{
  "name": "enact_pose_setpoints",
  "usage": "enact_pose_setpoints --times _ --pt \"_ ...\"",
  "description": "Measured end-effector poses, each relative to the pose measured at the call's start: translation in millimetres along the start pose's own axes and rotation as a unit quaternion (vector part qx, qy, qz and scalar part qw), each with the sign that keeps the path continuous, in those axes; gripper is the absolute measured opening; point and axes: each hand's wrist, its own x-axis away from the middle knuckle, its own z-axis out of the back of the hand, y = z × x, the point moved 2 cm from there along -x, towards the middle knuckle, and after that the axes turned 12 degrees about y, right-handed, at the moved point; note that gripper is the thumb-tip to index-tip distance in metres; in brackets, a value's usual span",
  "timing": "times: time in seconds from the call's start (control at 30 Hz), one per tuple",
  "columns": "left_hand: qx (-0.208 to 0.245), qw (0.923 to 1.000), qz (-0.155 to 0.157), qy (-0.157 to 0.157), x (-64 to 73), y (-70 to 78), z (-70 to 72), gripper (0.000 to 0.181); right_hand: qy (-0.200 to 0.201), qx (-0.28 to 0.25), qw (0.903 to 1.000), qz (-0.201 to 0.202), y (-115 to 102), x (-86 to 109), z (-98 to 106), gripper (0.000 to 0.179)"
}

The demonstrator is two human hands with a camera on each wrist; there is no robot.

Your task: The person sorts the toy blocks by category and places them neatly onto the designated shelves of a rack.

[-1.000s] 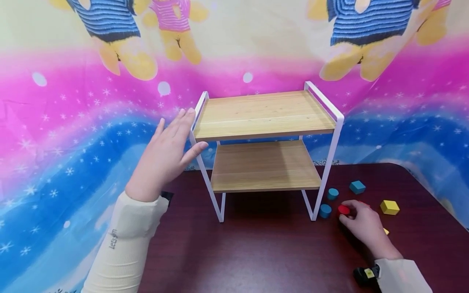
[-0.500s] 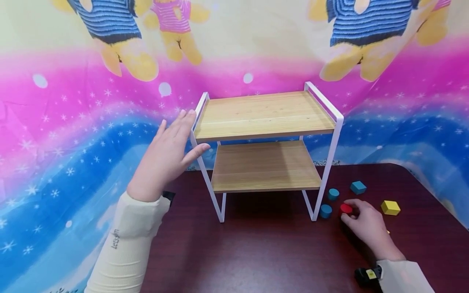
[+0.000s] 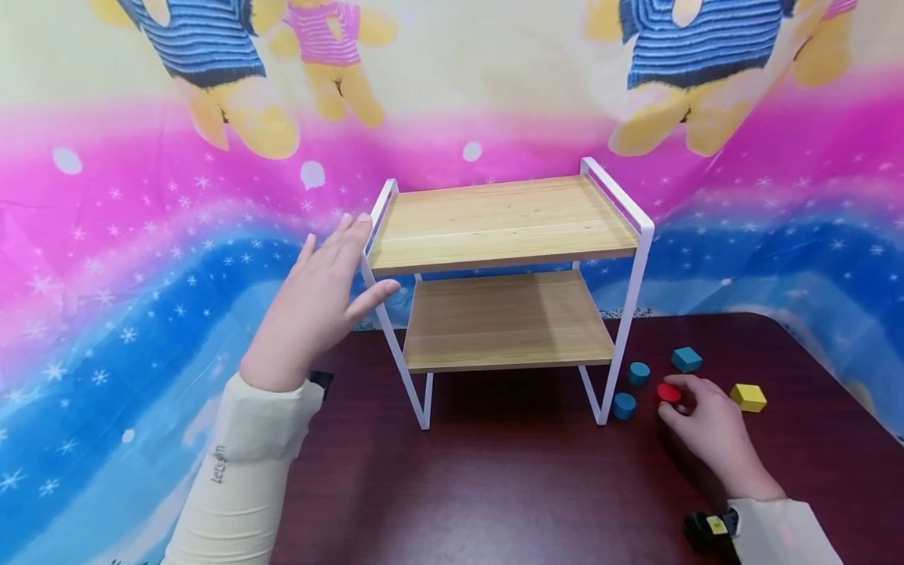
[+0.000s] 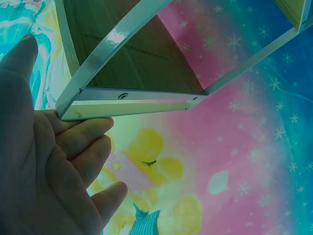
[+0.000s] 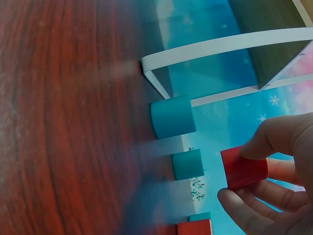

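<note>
My right hand (image 3: 709, 424) pinches a red cylinder block (image 5: 242, 169) between thumb and fingers. In the right wrist view a gap shows between the block and the dark wood table (image 5: 73, 147). Two blue cylinders (image 3: 625, 406) stand just left of it, by the shelf's right leg. My left hand (image 3: 307, 306) is raised at the upper left corner of a two-tier shelf (image 3: 504, 220) with wooden boards and a white frame. In the left wrist view its fingers lie extended against the white frame (image 4: 132, 110), thumb spread away, not curled round it.
A blue block (image 3: 687, 359) and a yellow block (image 3: 749, 398) lie behind and right of my right hand. Another red block (image 5: 193, 228) shows low in the right wrist view, hidden in the head view. A printed cloth backdrop (image 3: 452, 118) hangs behind the shelf.
My right hand has risen slightly with the red cylinder. A yellow piece that showed beside that hand is now covered by it. The left hand stays at the shelf frame.
</note>
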Motion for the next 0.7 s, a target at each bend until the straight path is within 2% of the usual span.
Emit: enact_pose_setpoints --times 0.7 --pt "-0.001 1.0 -0.001 0.003 -0.1 -0.6 0.7 0.088 0.011 -0.02 0.9997 -0.001 -19.1 1.7 9.0 0.046"
